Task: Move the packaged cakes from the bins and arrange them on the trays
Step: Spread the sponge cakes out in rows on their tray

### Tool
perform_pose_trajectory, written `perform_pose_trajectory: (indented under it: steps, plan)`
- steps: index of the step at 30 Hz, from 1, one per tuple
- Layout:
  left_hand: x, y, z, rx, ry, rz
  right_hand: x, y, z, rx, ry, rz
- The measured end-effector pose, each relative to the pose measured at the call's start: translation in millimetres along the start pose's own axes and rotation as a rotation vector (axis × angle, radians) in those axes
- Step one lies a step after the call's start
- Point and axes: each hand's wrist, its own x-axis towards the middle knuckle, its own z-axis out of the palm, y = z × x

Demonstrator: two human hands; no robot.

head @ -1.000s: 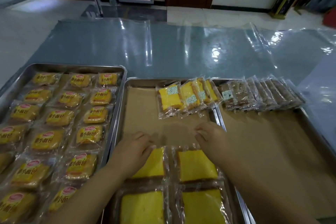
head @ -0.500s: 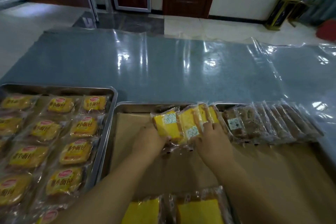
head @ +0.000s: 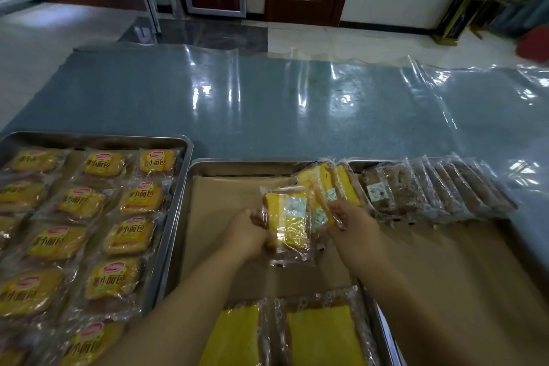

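My left hand grips the left edge of a yellow packaged cake lifted a little over the paper-lined middle tray. My right hand pinches a second yellow packaged cake right beside it. Two more yellow cakes lean in a row at the tray's far right corner. Two flat yellow cakes lie at the tray's near end, between my forearms.
A left tray holds several wrapped yellow buns. A right tray carries a leaning row of several brown packaged cakes along its far edge, brown paper below. Beyond the trays spreads the blue table under clear plastic sheet.
Both hands left the flat cakes near me and reached to the leaning yellow row. Each now holds a pack drawn toward me. The camera tilted up.
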Motion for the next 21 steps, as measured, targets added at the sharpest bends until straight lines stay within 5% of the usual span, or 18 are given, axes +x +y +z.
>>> perform_pose_trajectory:
  steps: [7, 11, 14, 18, 21]
  plan:
    - [-37, 5, -34, 0.021, 0.123, 0.435, -17, 0, -15, 0.147, -0.053, 0.026]
    - [-57, -3, -66, 0.537, 0.304, 0.786, -19, -8, -16, 0.19, -0.051, -0.004]
    - [-66, -18, -81, 0.83, 0.177, 0.942, -16, -18, -10, 0.213, -0.017, -0.046]
    - [-74, -51, -88, 1.01, -0.13, 0.792, -12, -33, 6, 0.163, 0.112, -0.15]
    - [-74, -66, -91, 0.933, -0.138, 0.762, -13, -47, 21, -0.042, 0.245, -0.416]
